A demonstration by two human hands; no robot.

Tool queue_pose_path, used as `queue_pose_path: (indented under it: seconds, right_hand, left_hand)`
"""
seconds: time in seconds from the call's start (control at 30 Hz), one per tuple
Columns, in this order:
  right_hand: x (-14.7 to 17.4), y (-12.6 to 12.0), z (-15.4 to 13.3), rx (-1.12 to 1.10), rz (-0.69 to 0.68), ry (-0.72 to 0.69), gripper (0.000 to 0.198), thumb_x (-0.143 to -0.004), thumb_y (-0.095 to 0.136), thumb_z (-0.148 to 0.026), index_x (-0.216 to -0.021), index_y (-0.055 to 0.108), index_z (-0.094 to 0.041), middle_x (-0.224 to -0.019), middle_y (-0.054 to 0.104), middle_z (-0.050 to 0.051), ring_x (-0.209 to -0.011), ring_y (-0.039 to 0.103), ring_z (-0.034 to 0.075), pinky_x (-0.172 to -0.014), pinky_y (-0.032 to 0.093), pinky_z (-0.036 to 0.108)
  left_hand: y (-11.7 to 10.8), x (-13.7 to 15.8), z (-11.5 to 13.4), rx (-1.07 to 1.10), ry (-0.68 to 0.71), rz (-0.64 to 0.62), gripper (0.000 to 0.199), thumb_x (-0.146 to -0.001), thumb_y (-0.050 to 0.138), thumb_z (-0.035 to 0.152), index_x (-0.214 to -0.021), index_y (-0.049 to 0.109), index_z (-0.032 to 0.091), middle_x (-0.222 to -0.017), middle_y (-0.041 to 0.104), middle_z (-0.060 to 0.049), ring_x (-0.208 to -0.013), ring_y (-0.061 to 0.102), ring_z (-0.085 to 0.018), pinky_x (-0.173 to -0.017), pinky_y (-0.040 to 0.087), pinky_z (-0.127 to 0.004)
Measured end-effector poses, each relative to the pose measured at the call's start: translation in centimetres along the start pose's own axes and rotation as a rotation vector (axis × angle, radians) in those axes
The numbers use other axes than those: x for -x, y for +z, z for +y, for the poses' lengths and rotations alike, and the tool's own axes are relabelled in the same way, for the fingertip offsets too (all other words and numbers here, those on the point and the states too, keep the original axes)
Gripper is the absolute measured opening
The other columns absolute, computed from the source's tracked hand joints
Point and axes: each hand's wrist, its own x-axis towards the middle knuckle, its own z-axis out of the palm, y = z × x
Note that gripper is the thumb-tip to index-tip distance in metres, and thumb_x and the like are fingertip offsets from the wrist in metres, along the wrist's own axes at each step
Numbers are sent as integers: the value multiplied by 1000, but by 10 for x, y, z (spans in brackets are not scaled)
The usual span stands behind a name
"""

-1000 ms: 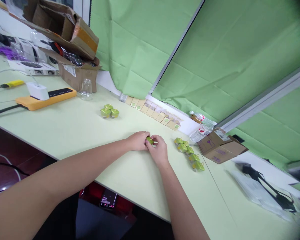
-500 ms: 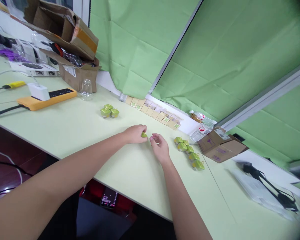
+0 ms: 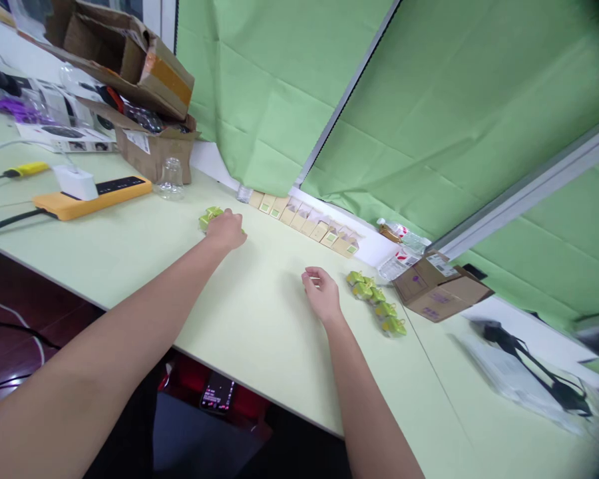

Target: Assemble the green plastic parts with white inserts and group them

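My left hand (image 3: 225,231) is at the left group of small green-topped boxes (image 3: 210,214), partly covering them. Its fingers are closed around another small green box (image 3: 244,232), of which only a green edge shows beside the fingertips. My right hand (image 3: 322,293) hovers above the middle of the table with loosely curled fingers, thumb and fingertips apart and nothing between them. To its right stands a second group of several green-topped boxes (image 3: 379,303) with yellow loops and clear lower parts, in a slanting line.
Small beige cartons (image 3: 309,223) line the wall. At left are an orange power strip (image 3: 107,196), a clear plastic container (image 3: 171,178) and cardboard boxes (image 3: 154,150). A carton (image 3: 436,286) and plastic bottles (image 3: 404,236) stand at right. A phone (image 3: 217,391) lies below the table edge.
My left hand has moved left and away from me, carrying the small green box from beside my right hand to the left group. My right hand has stayed almost still.
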Motion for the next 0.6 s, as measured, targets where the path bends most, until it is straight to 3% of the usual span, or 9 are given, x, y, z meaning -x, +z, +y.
queue_pose_path:
  seconds: [0.17,0.23,0.3,0.37,0.43,0.5,0.6]
  right_hand:
    - [-7,-11,4,133,88,-62,34,-81,57,-46,-101,66,-20,-100,69,9,-83,64,22,-77,52,37]
    - [-12,-24,9,295,252,-122,35,-81,56,-43,-103,66,-17,-104,68,12,-94,62,27,-89,48,43]
    - [-16,-43,18,499,525,-90,39,-79,57,-39,-110,65,-16,-116,63,18,-113,55,34,-100,39,51]
    - [-17,-68,29,638,784,83,45,-77,60,-37,-118,62,-18,-134,53,21,-126,45,39,-105,30,57]
    - [-16,-92,43,690,924,251,53,-77,61,-40,-126,56,-20,-143,44,21,-134,36,40,-108,25,60]
    - [-13,-111,55,656,944,466,53,-80,57,-43,-127,54,-20,-143,42,23,-135,35,41,-107,25,61]
    - [-12,-125,65,563,840,698,39,-84,49,-38,-118,58,-20,-136,47,23,-129,43,40,-103,32,60]
  left_hand:
    - [0,1,2,-20,2,88,38,-85,61,34,-114,60,10,-122,53,-21,-115,49,-37,-91,43,-50]
    - [2,4,11,-10,69,139,40,-87,58,37,-119,58,14,-123,53,-19,-120,45,-36,-96,40,-50]
    - [7,11,25,44,207,176,37,-89,54,38,-119,58,17,-122,55,-16,-119,45,-33,-97,39,-48]
    - [17,19,40,113,385,146,33,-91,51,37,-116,60,19,-120,57,-12,-116,48,-31,-96,40,-45]
    - [29,30,54,160,574,56,30,-90,52,36,-113,62,20,-118,59,-10,-115,49,-29,-95,41,-43]
    - [40,39,64,191,714,-61,26,-88,53,34,-107,63,20,-116,60,-9,-114,51,-27,-95,41,-40]
    - [51,46,68,218,777,-214,23,-87,53,34,-102,65,20,-115,61,-9,-112,53,-26,-94,43,-38]
